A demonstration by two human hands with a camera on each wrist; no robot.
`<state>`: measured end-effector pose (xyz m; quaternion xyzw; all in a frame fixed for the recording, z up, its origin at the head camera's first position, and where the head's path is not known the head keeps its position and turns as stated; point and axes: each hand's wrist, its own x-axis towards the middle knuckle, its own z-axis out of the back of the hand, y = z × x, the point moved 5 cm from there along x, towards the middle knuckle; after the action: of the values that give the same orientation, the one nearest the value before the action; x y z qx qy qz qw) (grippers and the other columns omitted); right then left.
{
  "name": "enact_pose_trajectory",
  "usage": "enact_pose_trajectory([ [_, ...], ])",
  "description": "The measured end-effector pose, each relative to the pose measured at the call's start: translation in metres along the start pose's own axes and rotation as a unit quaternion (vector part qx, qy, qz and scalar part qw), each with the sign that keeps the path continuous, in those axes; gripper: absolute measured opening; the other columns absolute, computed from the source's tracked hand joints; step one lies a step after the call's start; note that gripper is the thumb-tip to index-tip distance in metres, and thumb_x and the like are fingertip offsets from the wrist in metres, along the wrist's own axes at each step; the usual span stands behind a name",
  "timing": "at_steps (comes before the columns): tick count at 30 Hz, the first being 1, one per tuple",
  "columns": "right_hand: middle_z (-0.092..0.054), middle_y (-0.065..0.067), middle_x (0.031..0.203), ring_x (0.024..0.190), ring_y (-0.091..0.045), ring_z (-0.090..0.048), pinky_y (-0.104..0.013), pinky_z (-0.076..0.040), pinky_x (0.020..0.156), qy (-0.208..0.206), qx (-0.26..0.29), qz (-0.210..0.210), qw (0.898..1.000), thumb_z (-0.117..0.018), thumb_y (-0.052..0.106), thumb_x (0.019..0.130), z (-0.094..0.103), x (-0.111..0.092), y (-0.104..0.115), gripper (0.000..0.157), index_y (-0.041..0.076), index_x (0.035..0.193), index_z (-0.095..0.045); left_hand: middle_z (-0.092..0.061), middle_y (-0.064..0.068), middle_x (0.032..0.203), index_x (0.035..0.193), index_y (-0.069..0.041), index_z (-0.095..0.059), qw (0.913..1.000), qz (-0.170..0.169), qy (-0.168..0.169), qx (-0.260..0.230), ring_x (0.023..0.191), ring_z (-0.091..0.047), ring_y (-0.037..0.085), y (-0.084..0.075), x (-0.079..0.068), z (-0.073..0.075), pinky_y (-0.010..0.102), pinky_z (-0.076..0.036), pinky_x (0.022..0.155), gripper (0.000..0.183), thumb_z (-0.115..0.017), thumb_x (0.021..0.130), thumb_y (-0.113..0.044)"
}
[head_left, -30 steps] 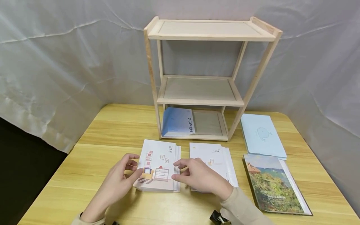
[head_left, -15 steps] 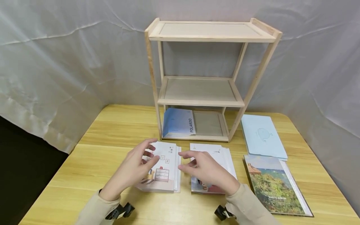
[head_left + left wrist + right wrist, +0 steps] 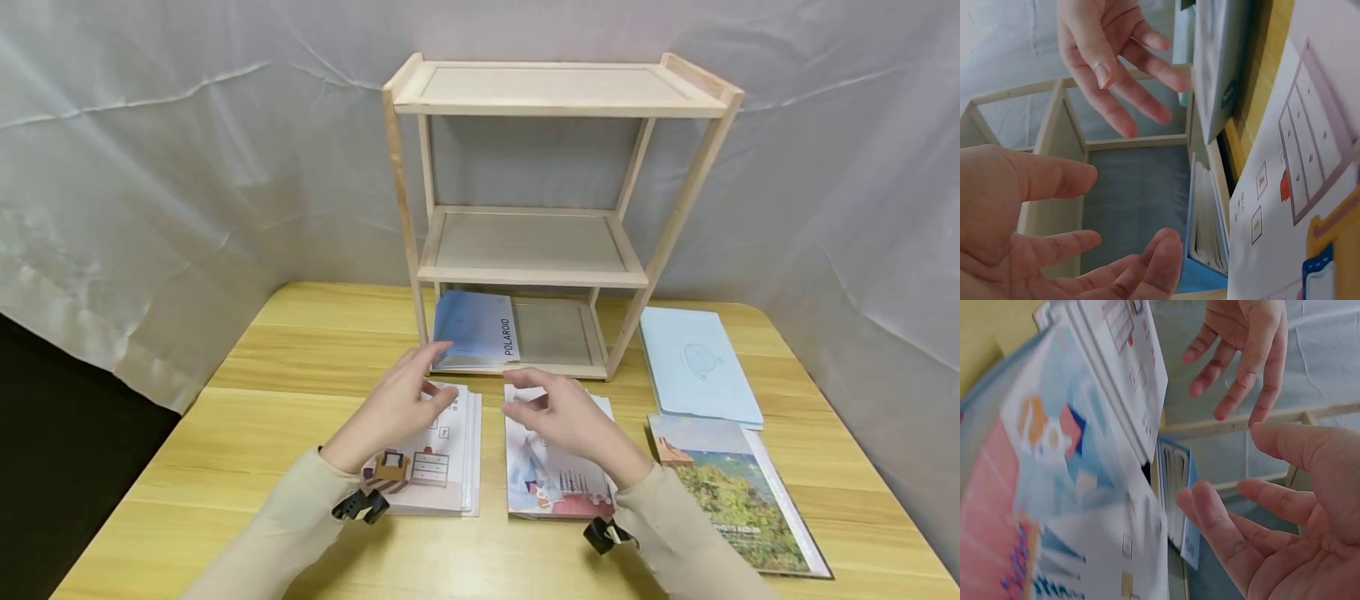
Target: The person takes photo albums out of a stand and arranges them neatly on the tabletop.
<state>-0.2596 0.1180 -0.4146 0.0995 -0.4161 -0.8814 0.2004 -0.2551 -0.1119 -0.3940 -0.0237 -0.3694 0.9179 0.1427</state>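
My left hand (image 3: pixel 401 408) hovers with fingers spread over a white album (image 3: pixel 431 483) whose cover shows a drawn dresser and armchair. Opposite it, my right hand (image 3: pixel 566 417) is held with loosely bent fingers above a second white album (image 3: pixel 551 479), printed with a blue and red drawing. Neither hand holds anything; the wrist views show both palms facing each other with air between. Just beyond the fingertips, a blue album marked POLAROID (image 3: pixel 472 329) lies on the bottom shelf, at its left side. In the right wrist view its page edges (image 3: pixel 1175 481) face the camera.
A three-tier wooden rack (image 3: pixel 536 271) stands at the back of the table (image 3: pixel 247 433). On the right lie a pale blue book with a whale outline (image 3: pixel 701 362) and a photo album with a painted seaside cover (image 3: pixel 738 492). A grey curtain (image 3: pixel 187 167) hangs behind.
Both hands have lifted and moved forward toward the rack, off the two white albums. The left hand also shifted right. The albums and books stay where they were.
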Motion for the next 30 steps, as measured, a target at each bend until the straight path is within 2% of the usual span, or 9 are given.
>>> enact_pose_trajectory([
  [6,-0.061,-0.022,0.152,0.100,-0.025,-0.079,-0.035,-0.065,0.082,-0.015,0.007,-0.029,0.999,-0.071,0.032,0.105,0.011,0.012,-0.014,0.055,0.011,0.154,-0.057,-0.047,0.024,0.163,0.166,-0.012,-0.039,0.9997,0.008,0.002,0.024,0.106,-0.071,0.027,0.001,0.020,-0.005,0.048,-0.062,0.092,0.072,-0.072,0.103,-0.023],
  [11,-0.057,-0.030,0.153,0.092,-0.026,-0.079,-0.042,-0.066,0.088,-0.016,0.008,-0.038,0.999,-0.070,0.033,0.105,0.018,0.021,-0.023,0.059,0.007,0.156,-0.054,-0.053,0.024,0.154,0.166,-0.012,-0.038,0.9993,0.012,0.000,0.034,0.102,-0.066,0.025,0.000,0.032,-0.006,0.046,-0.061,0.089,0.072,-0.070,0.103,-0.024],
  [16,-0.056,-0.029,0.154,0.095,-0.029,-0.080,-0.048,-0.065,0.095,-0.016,0.013,-0.042,0.999,-0.069,0.036,0.106,0.022,0.028,-0.030,0.059,0.007,0.155,-0.054,-0.051,0.024,0.155,0.166,-0.011,-0.037,0.9991,0.017,-0.005,0.038,0.113,-0.066,0.031,0.001,0.041,-0.009,0.052,-0.061,0.098,0.072,-0.069,0.103,-0.022],
  [20,-0.057,-0.027,0.154,0.099,-0.030,-0.080,-0.047,-0.066,0.092,-0.015,0.014,-0.040,0.999,-0.069,0.036,0.106,0.023,0.034,-0.033,0.059,0.007,0.155,-0.054,-0.046,0.025,0.159,0.166,-0.011,-0.037,0.9988,0.033,-0.008,0.036,0.131,-0.061,0.040,0.001,0.046,-0.011,0.059,-0.055,0.111,0.072,-0.069,0.102,-0.021],
  [23,-0.057,-0.027,0.155,0.099,-0.031,-0.080,-0.047,-0.065,0.092,-0.017,0.011,-0.042,0.999,-0.068,0.035,0.106,0.024,0.039,-0.034,0.058,0.007,0.155,-0.054,-0.041,0.026,0.163,0.166,-0.010,-0.035,0.9982,0.041,-0.007,0.042,0.141,-0.055,0.044,0.001,0.049,-0.012,0.060,-0.050,0.117,0.073,-0.069,0.103,-0.020],
  [30,-0.052,-0.030,0.157,0.104,-0.036,-0.079,-0.043,-0.066,0.093,-0.013,0.030,-0.057,0.998,-0.069,0.034,0.106,0.023,0.050,-0.037,0.063,0.004,0.157,-0.050,-0.028,0.032,0.169,0.167,-0.003,-0.030,0.9971,0.048,0.003,0.059,0.146,-0.050,0.050,-0.002,0.055,-0.017,0.060,-0.047,0.120,0.077,-0.068,0.103,-0.019],
])
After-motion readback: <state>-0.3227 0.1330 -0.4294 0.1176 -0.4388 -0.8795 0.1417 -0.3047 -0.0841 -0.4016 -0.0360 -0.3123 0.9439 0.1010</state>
